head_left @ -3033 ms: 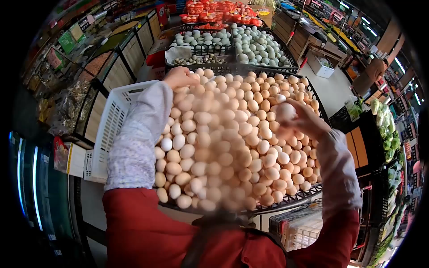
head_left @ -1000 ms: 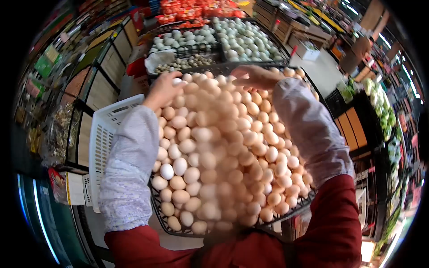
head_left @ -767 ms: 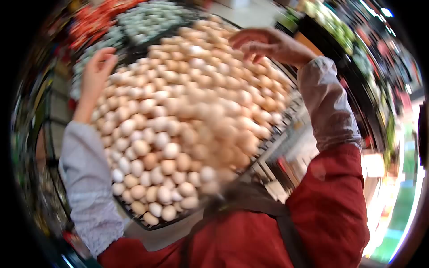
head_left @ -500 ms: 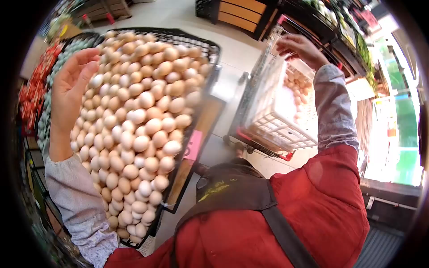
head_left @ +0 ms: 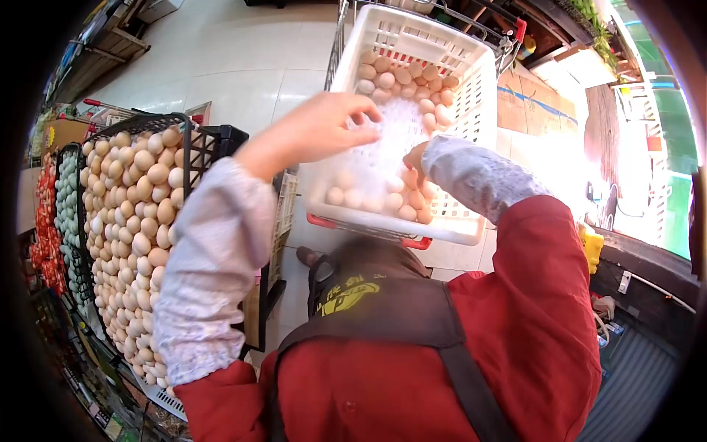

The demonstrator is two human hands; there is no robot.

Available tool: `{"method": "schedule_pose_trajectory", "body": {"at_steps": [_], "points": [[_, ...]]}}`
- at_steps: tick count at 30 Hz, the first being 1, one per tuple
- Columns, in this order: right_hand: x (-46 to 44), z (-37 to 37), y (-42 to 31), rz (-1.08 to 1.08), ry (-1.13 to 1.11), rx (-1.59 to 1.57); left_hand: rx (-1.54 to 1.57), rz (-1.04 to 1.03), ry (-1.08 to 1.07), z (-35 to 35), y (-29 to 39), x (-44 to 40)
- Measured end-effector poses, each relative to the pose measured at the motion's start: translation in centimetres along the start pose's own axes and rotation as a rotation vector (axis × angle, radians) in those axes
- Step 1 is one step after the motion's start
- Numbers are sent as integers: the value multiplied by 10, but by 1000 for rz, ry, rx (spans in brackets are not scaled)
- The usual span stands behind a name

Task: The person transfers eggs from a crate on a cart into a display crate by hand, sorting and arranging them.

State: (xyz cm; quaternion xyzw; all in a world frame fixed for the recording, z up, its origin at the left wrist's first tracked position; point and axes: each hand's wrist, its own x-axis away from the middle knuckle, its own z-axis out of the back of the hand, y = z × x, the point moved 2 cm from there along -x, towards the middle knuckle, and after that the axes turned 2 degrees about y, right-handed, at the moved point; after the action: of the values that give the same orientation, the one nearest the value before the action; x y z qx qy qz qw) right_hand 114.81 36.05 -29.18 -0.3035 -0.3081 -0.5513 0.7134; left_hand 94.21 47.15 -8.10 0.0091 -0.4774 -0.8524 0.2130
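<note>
A white plastic crate (head_left: pixel 482 81) stands in a shopping cart in front of me. Brown and pale eggs (head_left: pixel 401 76) lie along its far side, and more eggs (head_left: pixel 394 200) are at its near end. Between them is a washed-out white patch that I cannot make out. My left hand (head_left: pixel 324 132) hangs over the crate's left side, slightly blurred, its fingers curved and apart with nothing visible in them. My right hand (head_left: pixel 417 162) reaches down into the crate. Its sleeve and the glare hide most of its fingers, so its grip does not show.
To the left stands a large black crate (head_left: pixel 193 151) heaped with eggs (head_left: pixel 132 221). Beyond it are pale green eggs (head_left: pixel 68 214) and red-netted goods (head_left: pixel 48 221). Cardboard (head_left: pixel 526 110) lies right of the cart, with a yellow container (head_left: pixel 591 247) farther right.
My view has swung right, from the heaped eggs to the cart. My left hand has gone from above the heap to above the white crate; my right hand has lowered into it.
</note>
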Motion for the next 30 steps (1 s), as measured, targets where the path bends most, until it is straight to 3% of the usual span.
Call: {"method": "schedule_pose_trajectory", "body": {"at_steps": [4, 6, 10, 11, 14, 17, 18, 20, 24, 30], "points": [[-1, -8, -8, 21, -26, 41, -109, -15, -78, -65, -33, -55], [1, -10, -14, 14, -32, 56, -237, 69, -264, -97, -53, -71], [6, -15, -26, -13, -54, 97, -148, 172, -447, -168, -122, -81], [6, -16, -29, -16, -57, 108, 43, 227, -465, -176, -127, -76], [11, -19, -33, -24, -69, 131, 39, 147, -446, -197, -142, -63], [17, -21, -38, -35, -89, 168, 98, 203, -583, -175, -87, -69], [18, -20, -39, -38, -93, 180, -93, 210, -616, -169, -65, -69], [22, -20, -43, -46, -100, 218, -294, 217, -633, -168, -53, -68], [27, -16, -47, -52, -121, 283, -185, 141, -549, -192, -63, -67], [30, -11, -48, -76, -122, 326, -385, 181, -537, -236, -106, -72]]}}
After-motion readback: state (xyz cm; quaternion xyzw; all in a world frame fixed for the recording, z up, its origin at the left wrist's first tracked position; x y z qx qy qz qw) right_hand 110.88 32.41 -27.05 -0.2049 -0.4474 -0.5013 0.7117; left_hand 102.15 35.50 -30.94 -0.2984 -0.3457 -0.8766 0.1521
